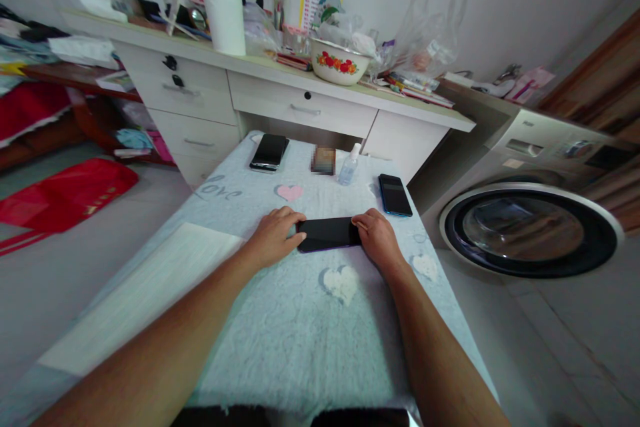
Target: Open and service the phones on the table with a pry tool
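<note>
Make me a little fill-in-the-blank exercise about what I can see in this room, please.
1. The left hand and right hand hold exactly ____ phone between them.
2. The printed heart just beyond the left hand is coloured ____.
3. The spray bottle is not lying down; it stands ____.
4. The washing machine is to the ____ of the cloth-covered table.

Missing words: one; pink; upright; right.

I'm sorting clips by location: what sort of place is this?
Probably a room in a home: there's a front-loading washing machine, a white desk with drawers and a flower-patterned basin.
</note>
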`<state>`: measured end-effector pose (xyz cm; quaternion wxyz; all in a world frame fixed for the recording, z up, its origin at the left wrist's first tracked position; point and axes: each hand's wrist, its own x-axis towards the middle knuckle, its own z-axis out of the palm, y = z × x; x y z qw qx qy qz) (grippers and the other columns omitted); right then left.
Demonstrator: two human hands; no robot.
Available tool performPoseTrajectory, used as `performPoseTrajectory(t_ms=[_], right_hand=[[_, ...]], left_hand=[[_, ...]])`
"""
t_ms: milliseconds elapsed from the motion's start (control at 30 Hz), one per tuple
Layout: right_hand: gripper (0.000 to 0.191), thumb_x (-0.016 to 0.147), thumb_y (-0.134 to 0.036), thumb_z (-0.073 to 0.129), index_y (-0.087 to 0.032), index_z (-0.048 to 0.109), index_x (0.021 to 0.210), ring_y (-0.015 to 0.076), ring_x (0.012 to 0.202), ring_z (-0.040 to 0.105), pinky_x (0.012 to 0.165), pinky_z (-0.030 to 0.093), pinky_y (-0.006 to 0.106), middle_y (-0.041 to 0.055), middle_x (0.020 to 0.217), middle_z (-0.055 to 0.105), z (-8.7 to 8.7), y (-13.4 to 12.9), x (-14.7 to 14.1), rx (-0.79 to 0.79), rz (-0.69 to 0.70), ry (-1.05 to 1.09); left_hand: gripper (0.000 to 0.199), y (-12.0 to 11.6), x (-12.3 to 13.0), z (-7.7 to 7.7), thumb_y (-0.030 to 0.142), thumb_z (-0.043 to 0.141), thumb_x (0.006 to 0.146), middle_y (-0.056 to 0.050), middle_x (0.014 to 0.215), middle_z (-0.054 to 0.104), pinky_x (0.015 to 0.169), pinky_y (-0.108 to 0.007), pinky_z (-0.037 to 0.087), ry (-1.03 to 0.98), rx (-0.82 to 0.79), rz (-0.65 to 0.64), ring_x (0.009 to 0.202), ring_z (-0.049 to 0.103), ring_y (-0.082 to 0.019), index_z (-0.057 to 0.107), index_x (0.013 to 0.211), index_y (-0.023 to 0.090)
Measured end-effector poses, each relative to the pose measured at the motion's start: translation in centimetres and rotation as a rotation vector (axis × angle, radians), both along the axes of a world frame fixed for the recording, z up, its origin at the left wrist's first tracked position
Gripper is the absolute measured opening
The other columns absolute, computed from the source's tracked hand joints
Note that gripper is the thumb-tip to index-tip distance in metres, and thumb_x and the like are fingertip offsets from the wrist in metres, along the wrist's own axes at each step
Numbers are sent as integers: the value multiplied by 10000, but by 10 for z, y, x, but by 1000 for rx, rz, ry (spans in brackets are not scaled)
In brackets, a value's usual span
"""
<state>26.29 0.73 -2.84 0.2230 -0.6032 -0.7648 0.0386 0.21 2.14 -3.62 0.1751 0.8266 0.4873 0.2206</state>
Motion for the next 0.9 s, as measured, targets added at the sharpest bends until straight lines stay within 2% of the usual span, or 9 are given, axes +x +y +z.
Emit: performPoseTrajectory(t_ms=[900], right_hand=[[234,860,-101,512,-185,724,912,164,846,562,786,409,254,60,885,606,-2,0,0,-23,0,45]], left_hand=[[308,-1,1,1,288,573,813,-78,1071,613,914,-397,428,11,-6,9,1031,557,-251,619,1105,202]])
